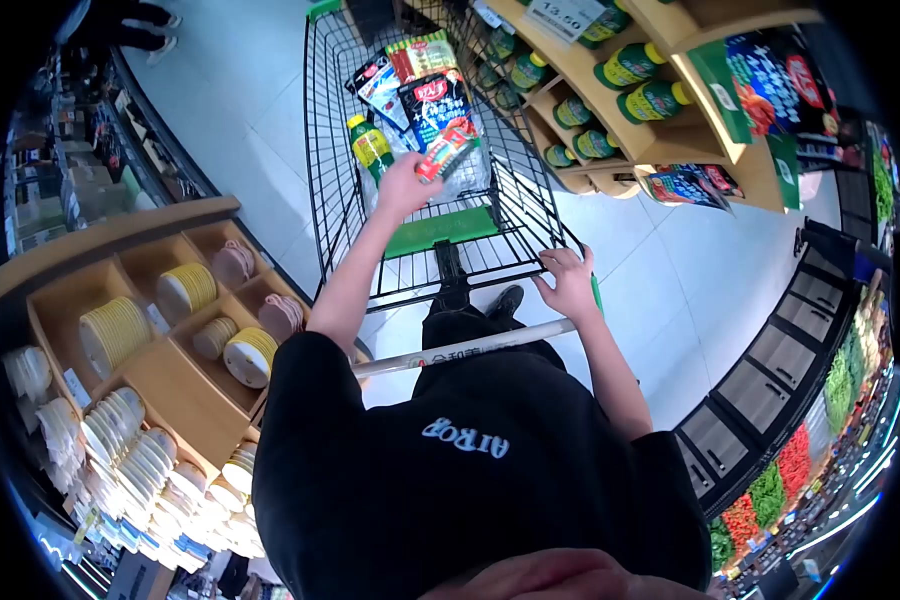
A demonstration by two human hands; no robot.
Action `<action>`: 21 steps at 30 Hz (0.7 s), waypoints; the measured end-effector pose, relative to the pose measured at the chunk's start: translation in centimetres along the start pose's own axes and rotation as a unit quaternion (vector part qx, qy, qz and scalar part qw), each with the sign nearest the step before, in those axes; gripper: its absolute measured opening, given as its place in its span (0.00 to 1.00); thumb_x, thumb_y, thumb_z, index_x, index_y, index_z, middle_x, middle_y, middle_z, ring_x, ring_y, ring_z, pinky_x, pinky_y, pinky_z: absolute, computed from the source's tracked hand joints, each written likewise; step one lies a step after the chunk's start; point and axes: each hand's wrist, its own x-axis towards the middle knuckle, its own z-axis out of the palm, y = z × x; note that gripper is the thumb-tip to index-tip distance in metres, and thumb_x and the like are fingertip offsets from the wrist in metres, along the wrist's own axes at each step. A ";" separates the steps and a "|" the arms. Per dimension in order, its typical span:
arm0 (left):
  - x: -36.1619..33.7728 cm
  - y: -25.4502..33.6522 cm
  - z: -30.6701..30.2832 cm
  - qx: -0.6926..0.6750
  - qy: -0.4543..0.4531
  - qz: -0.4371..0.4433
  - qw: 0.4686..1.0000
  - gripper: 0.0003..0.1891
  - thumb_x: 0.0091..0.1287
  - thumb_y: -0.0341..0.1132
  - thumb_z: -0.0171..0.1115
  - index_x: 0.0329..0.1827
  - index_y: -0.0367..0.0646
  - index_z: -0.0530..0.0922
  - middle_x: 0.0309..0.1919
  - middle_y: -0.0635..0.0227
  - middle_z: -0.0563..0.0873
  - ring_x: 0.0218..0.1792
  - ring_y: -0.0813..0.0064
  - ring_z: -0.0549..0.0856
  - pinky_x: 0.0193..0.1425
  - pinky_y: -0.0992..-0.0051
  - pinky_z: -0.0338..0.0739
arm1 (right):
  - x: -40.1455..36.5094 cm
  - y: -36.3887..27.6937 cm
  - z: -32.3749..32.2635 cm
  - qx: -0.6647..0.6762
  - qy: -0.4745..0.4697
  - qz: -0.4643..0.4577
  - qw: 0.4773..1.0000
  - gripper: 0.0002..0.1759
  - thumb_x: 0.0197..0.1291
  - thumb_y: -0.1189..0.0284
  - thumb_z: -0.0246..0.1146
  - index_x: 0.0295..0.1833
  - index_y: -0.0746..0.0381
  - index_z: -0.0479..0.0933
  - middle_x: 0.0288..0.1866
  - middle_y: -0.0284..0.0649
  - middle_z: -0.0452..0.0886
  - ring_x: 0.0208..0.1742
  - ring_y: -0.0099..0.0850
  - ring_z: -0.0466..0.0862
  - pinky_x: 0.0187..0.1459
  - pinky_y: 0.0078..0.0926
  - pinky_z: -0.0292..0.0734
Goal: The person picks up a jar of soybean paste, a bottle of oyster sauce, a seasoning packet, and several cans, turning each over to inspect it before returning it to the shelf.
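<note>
Inside the wire shopping cart [320, 160], my left hand [401, 190] pinches the end of a small red packet [445, 152]. The packet lies over a dark blue bag [435, 105] with a red logo. To its left in the cart stands a bottle with a green and yellow label [370, 147]. A blue and white pack [382, 92] and a yellow and red pack [421, 56] lie farther up. My right hand [567, 283] rests at the cart's near right rim, its fingers curled on the wire edge.
The cart's handle bar [460, 348] crosses in front of my body. Wooden shelving with stacked dishes [111, 337] is on the left. Shelves of green bottles [654, 101] stand at the upper right, near hanging bags. A person's legs [135, 33] show at the upper left.
</note>
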 end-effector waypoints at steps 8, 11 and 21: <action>-11.7 18.3 -5.2 -0.151 0.012 0.241 0.959 0.21 0.44 0.36 0.75 0.39 0.39 0.76 0.33 0.64 0.81 0.36 0.67 0.83 0.41 0.73 0.77 | -1.7 -3.7 -5.1 0.349 0.037 0.021 0.936 0.46 0.54 0.59 0.72 0.72 0.66 0.59 0.69 0.52 0.69 0.71 0.45 0.68 0.74 0.49 0.54; -14.5 22.1 -5.5 -0.160 0.023 0.339 0.927 0.21 0.43 0.33 0.75 0.40 0.39 0.77 0.33 0.64 0.81 0.36 0.66 0.83 0.41 0.73 0.77 | -3.5 -4.4 -8.3 0.654 0.082 -0.014 0.752 0.47 0.53 0.72 0.73 0.75 0.64 0.55 0.71 0.48 0.67 0.70 0.37 0.70 0.70 0.39 0.64; -17.5 27.9 -4.9 -0.129 0.025 0.490 0.862 0.24 0.42 0.36 0.75 0.43 0.41 0.79 0.37 0.62 0.83 0.39 0.59 0.84 0.45 0.66 0.77 | -8.2 -3.9 -14.4 0.705 0.131 -0.094 0.691 0.46 0.49 0.76 0.72 0.73 0.66 0.58 0.70 0.53 0.69 0.68 0.39 0.73 0.67 0.35 0.70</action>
